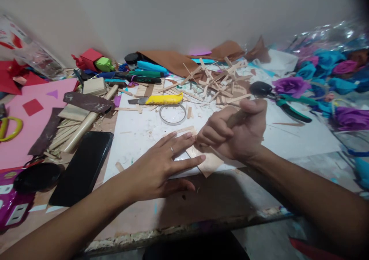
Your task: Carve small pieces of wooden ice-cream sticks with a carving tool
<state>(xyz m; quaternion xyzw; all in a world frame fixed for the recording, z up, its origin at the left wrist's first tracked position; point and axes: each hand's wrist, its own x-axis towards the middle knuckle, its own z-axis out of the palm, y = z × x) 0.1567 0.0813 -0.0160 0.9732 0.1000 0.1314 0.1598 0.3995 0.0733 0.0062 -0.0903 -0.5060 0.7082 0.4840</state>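
My left hand (170, 160) reaches in palm down, fingers spread, a ring on one finger. Its fingertips rest at a thin pale wooden piece (211, 165) on the white paper (132, 137). Just to the right, my right hand (236, 131) is turned palm up and closed, its fingers curled in and thumb raised. Whatever those fingers hold, if anything, is hidden. The two hands meet at their fingertips over the wooden piece. Beyond them lie a roll of tape (173, 122) and a yellow box cutter (164, 99) with its blade out.
Wooden sticks (213, 83) are heaped at the back. Green-handled pliers (296, 110) and purple and blue paper flowers (291, 86) lie to the right. A black phone (83, 167), bundled sticks (65, 135), and pink paper (37, 98) with yellow-handled scissors (13, 128) sit left.
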